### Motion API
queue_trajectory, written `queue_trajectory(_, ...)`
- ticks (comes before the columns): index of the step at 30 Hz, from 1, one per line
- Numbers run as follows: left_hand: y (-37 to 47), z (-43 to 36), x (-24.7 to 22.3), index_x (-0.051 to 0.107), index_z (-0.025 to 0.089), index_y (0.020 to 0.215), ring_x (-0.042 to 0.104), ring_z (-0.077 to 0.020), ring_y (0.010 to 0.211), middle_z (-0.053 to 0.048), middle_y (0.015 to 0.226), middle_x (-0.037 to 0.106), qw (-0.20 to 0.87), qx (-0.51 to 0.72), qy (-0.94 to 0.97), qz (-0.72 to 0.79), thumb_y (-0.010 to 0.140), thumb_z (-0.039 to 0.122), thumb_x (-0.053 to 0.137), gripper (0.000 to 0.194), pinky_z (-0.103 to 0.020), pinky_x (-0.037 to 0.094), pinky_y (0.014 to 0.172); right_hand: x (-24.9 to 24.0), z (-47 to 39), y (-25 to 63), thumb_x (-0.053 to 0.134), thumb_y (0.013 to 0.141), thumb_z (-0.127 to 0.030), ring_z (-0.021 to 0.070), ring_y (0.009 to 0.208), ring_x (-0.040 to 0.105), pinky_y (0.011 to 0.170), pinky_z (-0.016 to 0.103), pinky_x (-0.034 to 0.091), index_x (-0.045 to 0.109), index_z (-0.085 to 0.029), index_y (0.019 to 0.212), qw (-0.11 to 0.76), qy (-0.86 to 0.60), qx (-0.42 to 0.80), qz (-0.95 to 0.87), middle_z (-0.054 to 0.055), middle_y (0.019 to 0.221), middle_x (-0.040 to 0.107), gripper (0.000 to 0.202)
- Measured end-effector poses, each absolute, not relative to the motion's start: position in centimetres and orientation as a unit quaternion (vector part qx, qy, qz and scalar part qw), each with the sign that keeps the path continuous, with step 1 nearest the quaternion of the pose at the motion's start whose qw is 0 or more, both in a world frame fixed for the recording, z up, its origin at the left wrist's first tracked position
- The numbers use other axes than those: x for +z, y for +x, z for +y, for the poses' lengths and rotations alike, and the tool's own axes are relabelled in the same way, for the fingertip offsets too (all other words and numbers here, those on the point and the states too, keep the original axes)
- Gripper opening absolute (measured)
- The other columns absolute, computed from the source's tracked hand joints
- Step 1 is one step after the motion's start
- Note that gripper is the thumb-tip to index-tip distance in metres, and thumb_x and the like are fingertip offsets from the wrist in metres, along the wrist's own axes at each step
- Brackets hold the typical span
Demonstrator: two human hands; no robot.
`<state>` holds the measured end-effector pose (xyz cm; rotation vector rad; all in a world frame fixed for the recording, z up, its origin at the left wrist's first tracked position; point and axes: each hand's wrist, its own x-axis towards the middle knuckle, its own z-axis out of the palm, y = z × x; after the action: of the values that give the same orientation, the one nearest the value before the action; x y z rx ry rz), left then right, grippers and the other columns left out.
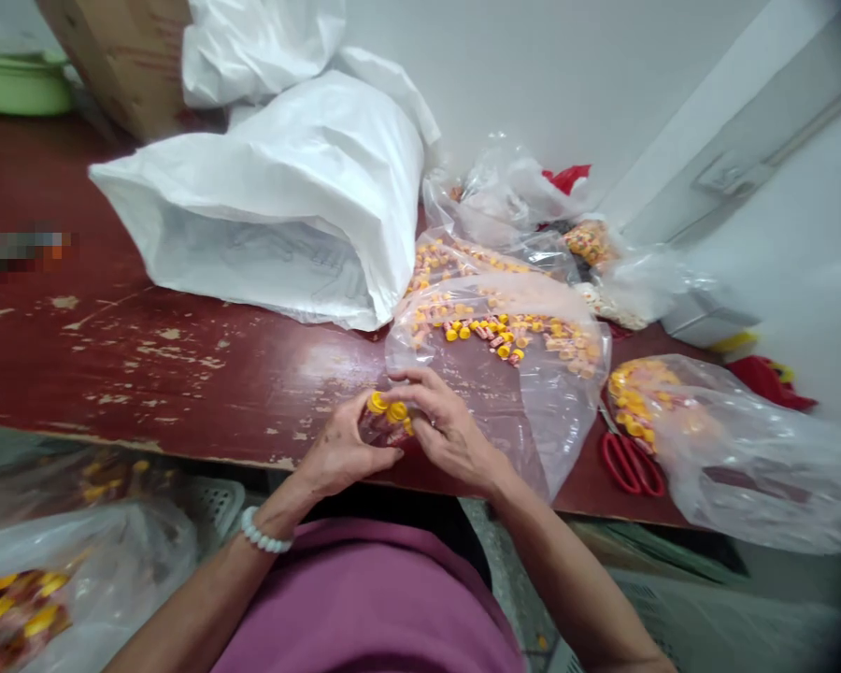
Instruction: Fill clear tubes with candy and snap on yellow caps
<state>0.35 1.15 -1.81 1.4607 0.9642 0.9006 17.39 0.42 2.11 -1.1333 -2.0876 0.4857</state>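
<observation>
Several small yellow-capped bottles (387, 411) are cupped between my two hands above the table's front edge. My left hand (343, 444), with a pale bead bracelet on its wrist, curls around them from the left. My right hand (449, 425) has its fingers bent over their caps from the right. Just beyond the hands lies a clear plastic bag (557, 411), its mouth toward me, with many more small yellow-capped pieces (501, 335) spilling inside it. A large white sack (287, 178) lies on its side to the left, its opening facing me.
Red-handled scissors (631, 463) lie at the right beside another plastic bag (757, 458) of yellow-capped pieces. More bags (505, 187) stand against the wall. A bag (112, 542) of larger yellow-capped items sits low at left, near a white basket (217, 505). A cardboard box (122, 61) stands behind.
</observation>
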Motion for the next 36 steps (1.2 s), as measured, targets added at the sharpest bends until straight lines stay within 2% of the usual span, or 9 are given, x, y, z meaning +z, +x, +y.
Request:
queue_trajectory(2, 0.2, 1.5, -1.8, 0.059, 0.016, 0.092, 0.061, -0.0164, 0.074, -0.002, 0.083, 0.065, 0.588, 0.386, 0.582, 0.408, 0.057, 0.016, 0.076, 0.039, -0.026, 0.049, 0.068, 1.4, 2.5, 19.8, 0.039, 0.078, -0.006, 0.0162, 0.107, 0.054, 0.091, 0.032, 0.045, 0.06, -0.023, 0.107, 0.372, -0.52, 0.137, -0.756, 0.005, 0.117, 0.057, 0.039)
queue_trajectory(5, 0.0, 1.7, -1.8, 0.059, 0.015, 0.085, 0.061, -0.0148, 0.069, -0.001, 0.078, 0.066, 0.609, 0.393, 0.542, 0.425, 0.055, 0.017, 0.078, 0.036, -0.025, 0.049, 0.065, -0.1, 6.1, 25.0, 0.044, 0.081, -0.014, 0.0213, 0.101, 0.054, 0.092, 0.037, 0.043, 0.062, -0.017, 0.102, 0.294, -0.712, -0.005, -0.637, 0.01, 0.105, 0.061, 0.028)
queue_trajectory(7, 0.1, 1.7, -1.8, 0.058, 0.015, 0.082, 0.06, -0.0138, 0.064, 0.0, 0.073, 0.065, 0.61, 0.396, 0.528, 0.439, 0.053, 0.016, 0.08, 0.036, -0.024, 0.048, 0.061, -1.2, 7.9, 28.4, 0.049, 0.081, -0.02, 0.029, 0.108, 0.05, 0.095, 0.047, 0.038, 0.061, -0.012, 0.103, 0.277, -0.761, -0.036, -0.586, 0.018, 0.111, 0.058, 0.026)
queue_trajectory(10, 0.4, 1.7, -1.6, 0.058, 0.015, 0.081, 0.059, -0.0131, 0.063, 0.001, 0.072, 0.065, 0.619, 0.401, 0.514, 0.438, 0.051, 0.015, 0.08, 0.037, -0.023, 0.048, 0.06, -2.5, 9.5, 31.6, 0.055, 0.08, -0.028, 0.0356, 0.112, 0.046, 0.094, 0.054, 0.034, 0.062, -0.012, 0.099, 0.253, -0.799, -0.046, -0.543, 0.021, 0.113, 0.057, 0.026)
queue_trajectory(15, 0.9, 1.7, -1.2, 0.056, 0.016, 0.079, 0.059, -0.0129, 0.063, 0.001, 0.073, 0.063, 0.652, 0.404, 0.491, 0.412, 0.049, 0.015, 0.08, 0.039, -0.023, 0.048, 0.06, -3.3, 10.5, 32.8, 0.051, 0.082, -0.027, 0.0361, 0.107, 0.051, 0.09, 0.053, 0.036, 0.064, -0.012, 0.09, 0.236, -0.815, -0.03, -0.528, 0.023, 0.106, 0.061, 0.022)
queue_trajectory(19, 0.9, 1.7, -1.3, 0.054, 0.015, 0.08, 0.057, -0.0114, 0.064, 0.001, 0.075, 0.061, 0.662, 0.405, 0.481, 0.408, 0.049, 0.015, 0.08, 0.04, -0.022, 0.047, 0.062, -2.6, 9.5, 31.6, 0.047, 0.085, -0.03, 0.0298, 0.096, 0.057, 0.085, 0.046, 0.041, 0.064, -0.011, 0.096, 0.268, -0.795, -0.007, -0.545, 0.021, 0.1, 0.064, 0.028)
queue_trajectory(25, 1.4, 1.8, -1.6, 0.052, 0.014, 0.085, 0.057, -0.0122, 0.071, 0.0, 0.08, 0.06, 0.661, 0.383, 0.511, 0.394, 0.052, 0.016, 0.077, 0.042, -0.024, 0.047, 0.068, 1.8, 3.6, 23.6, 0.046, 0.091, -0.036, 0.0154, 0.083, 0.059, 0.075, 0.029, 0.047, 0.063, -0.019, 0.1, 0.356, -0.641, 0.103, -0.672, 0.004, 0.091, 0.065, 0.026)
queue_trajectory(30, 1.6, 1.7, -1.7, 0.055, 0.013, 0.09, 0.055, -0.0131, 0.07, 0.0, 0.08, 0.059, 0.597, 0.364, 0.591, 0.402, 0.056, 0.016, 0.073, 0.039, -0.023, 0.045, 0.063, 4.6, -0.1, 17.2, 0.055, 0.088, -0.021, 0.0123, 0.087, 0.058, 0.079, 0.026, 0.047, 0.063, -0.021, 0.096, 0.377, -0.404, 0.221, -0.803, 0.002, 0.09, 0.063, 0.012)
queue_trajectory(36, 1.0, 1.4, -1.4, 0.058, 0.013, 0.089, 0.054, -0.014, 0.072, -0.001, 0.082, 0.06, 0.536, 0.363, 0.63, 0.429, 0.058, 0.017, 0.07, 0.033, -0.024, 0.045, 0.063, 4.4, -0.1, 16.0, 0.062, 0.083, -0.022, 0.0146, 0.094, 0.059, 0.083, 0.028, 0.047, 0.056, -0.02, 0.109, 0.367, -0.407, 0.211, -0.81, 0.005, 0.102, 0.062, 0.027)
